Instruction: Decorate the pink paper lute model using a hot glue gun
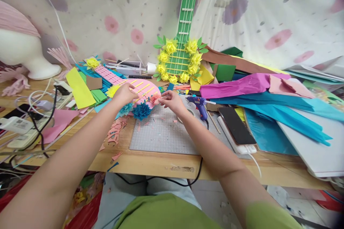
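A pink paper guitar [145, 86] with yellow strips lies on the table. My left hand [125, 94] is over its body, fingers bent and drawn together; whatever they pinch is too small to make out. Beside the guitar's right edge, close to a coral paper flower [155, 99], my right hand [172, 102] has thumb and fingers pinched together, their contents unclear. A dark blue paper flower [141, 111] and a light blue one [125, 109] sit along the near edge. Yellow flowers decorate the neck's end [92, 63] and the body's left side.
A grey cutting mat [161, 139] lies in front, with a purple glue gun [200, 106] and a phone [236, 125] to the right. Behind stands a green paper guitar [185, 25]. Crepe paper [239, 85] piles up at right; cables and a power strip [29, 134] crowd the left.
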